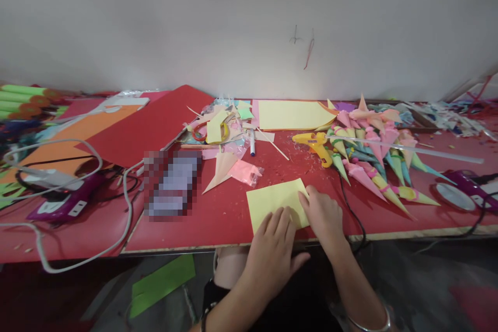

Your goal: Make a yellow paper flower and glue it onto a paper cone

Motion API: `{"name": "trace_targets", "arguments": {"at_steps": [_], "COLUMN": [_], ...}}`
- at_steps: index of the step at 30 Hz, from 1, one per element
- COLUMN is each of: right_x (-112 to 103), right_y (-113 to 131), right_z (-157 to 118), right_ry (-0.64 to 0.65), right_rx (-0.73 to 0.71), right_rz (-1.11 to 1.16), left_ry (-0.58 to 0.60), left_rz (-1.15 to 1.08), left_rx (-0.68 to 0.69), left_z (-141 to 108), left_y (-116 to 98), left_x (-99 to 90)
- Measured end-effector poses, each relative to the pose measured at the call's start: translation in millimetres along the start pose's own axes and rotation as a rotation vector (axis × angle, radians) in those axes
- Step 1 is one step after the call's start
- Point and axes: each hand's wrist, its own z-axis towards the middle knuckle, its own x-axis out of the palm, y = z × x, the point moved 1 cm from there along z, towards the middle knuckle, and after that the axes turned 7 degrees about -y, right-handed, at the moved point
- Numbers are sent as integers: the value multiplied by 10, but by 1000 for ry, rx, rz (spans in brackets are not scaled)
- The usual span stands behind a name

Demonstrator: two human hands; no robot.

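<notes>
A sheet of pale yellow paper lies on the red table at its front edge. My left hand rests on the near part of the sheet, fingers stretched out and thumb apart. At the sheet's right edge, my right hand has its fingers curled, with the thumb and fingertips on the paper. Beyond the sheet are a pink plastic packet and a peach paper cone. A yellow glue gun with a clear glue stick lies just past my right hand.
Several coloured paper cones are piled at the right. A stack of yellow paper lies by the wall. Scissors with yellow handles sit among scraps. Purple power strips and white cables occupy the left; a blurred phone-like object lies nearby.
</notes>
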Motion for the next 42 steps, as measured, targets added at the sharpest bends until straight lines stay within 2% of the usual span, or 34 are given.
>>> {"name": "trace_targets", "arguments": {"at_steps": [4,12,22,35,38,40,42], "right_x": [2,6,63,71,31,18,44], "right_y": [4,9,25,-22,-81,-78,-29], "right_z": [-4,-3,86,73,-4,-135,-309], "right_ry": [-23,3,-56,-133,-321,-419,-368], "right_rx": [-3,19,28,11,-144,-397,-715], "right_rz": [4,14,2,58,172,248,344], "left_ry": [21,57,79,151,149,148,146], "left_rz": [-71,-107,-146,-82,-94,-103,-112], "left_rx": [22,60,138,150,150,147,136], "left_z": [74,-159,-37,-512,-523,-520,-519], "left_y": [48,149,319,812,824,818,813], "left_x": [31,28,17,-248,-269,-271,-265]}}
